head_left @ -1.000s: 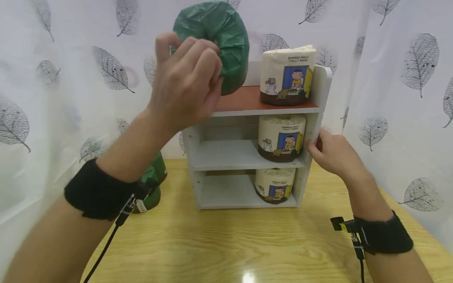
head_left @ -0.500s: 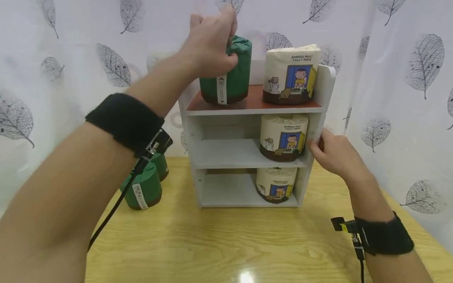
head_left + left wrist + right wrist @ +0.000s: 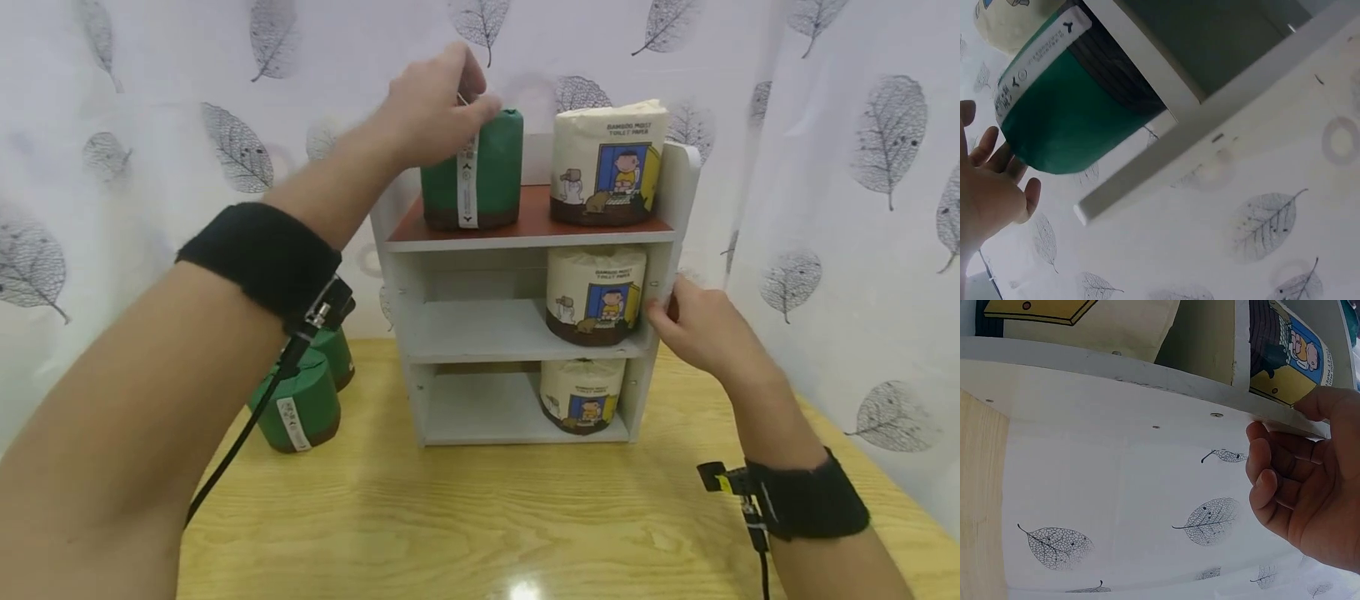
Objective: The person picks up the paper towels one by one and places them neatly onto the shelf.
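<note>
A green-wrapped toilet roll [image 3: 497,183] with a white label stands upright on the red top of a small white shelf [image 3: 483,325]. Over its upper end is my left hand [image 3: 435,108]; in the left wrist view its loosely bent fingers [image 3: 988,147] lie at the top of the roll without clasping it. My right hand [image 3: 701,329] holds the shelf's right side panel [image 3: 1166,381], thumb on the front edge and fingers curled behind. Beside the green roll stands a cream toilet roll [image 3: 609,167] with a cartoon print.
Matching cream rolls stand at the right of the middle tier [image 3: 596,296] and bottom tier [image 3: 582,396]. Two more green rolls [image 3: 300,408] are on the wooden table [image 3: 480,517] left of the shelf, partly behind my left arm. Leaf-print curtains [image 3: 817,250] surround the table.
My left hand brought the green roll, earlier tilted in the air, down upright onto the shelf top, then loosened its fingers from it. The right hand has stayed on the side panel.
</note>
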A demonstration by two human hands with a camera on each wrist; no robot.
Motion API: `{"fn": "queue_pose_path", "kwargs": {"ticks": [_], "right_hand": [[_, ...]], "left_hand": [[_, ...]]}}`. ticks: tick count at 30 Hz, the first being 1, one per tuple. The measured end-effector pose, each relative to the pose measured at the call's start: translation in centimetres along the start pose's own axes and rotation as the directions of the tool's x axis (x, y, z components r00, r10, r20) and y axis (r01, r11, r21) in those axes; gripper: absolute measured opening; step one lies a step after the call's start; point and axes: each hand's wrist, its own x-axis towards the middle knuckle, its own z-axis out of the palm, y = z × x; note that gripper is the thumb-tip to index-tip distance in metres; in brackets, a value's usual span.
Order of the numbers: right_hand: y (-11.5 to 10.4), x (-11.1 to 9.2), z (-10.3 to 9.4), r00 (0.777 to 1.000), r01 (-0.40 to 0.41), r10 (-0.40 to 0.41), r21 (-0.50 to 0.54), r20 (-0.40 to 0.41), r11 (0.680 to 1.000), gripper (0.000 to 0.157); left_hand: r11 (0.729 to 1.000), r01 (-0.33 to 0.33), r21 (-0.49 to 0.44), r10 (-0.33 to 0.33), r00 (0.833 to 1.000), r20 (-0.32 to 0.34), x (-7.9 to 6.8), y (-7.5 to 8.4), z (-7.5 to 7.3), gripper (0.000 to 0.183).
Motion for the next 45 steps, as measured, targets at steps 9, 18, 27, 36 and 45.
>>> {"fn": "queue_pose_path", "kwargs": {"ticks": [9,18,27,36,45], "right_hand": [[0.5,0.1,0.3,1.000,-0.007,0.007,-0.015,-0.007,1.000,0.026],[0.7,0.2,0.8,1.000,0.005,-0.005,-0.025,-0.002,1.000,0.025],[0.8,0.2,0.7,1.000,0.004,-0.004,-0.019,0.004,1.000,0.027],[0.8,0.6,0.3,1.000,0.004,-0.004,-0.040,-0.012,0.999,0.026],[1.0,0.5,0.8,1.000,0.004,-0.004,-0.027,-0.008,1.000,0.028]], "left_hand": [[0.982,-0.178,0.058,0.171,0.979,0.113,-1.0,-2.2,-0.9,0.062],[0.984,-0.162,0.069,0.158,0.986,0.060,-1.7,-3.4,0.3,0.068],[0.957,-0.178,0.227,0.158,0.982,0.106,-1.5,-3.3,-0.1,0.066],[0.985,-0.102,0.141,0.098,0.994,0.039,-2.5,-4.1,-0.2,0.064],[0.967,-0.075,0.242,0.074,0.997,0.013,-2.0,-3.0,0.2,0.070]]}}
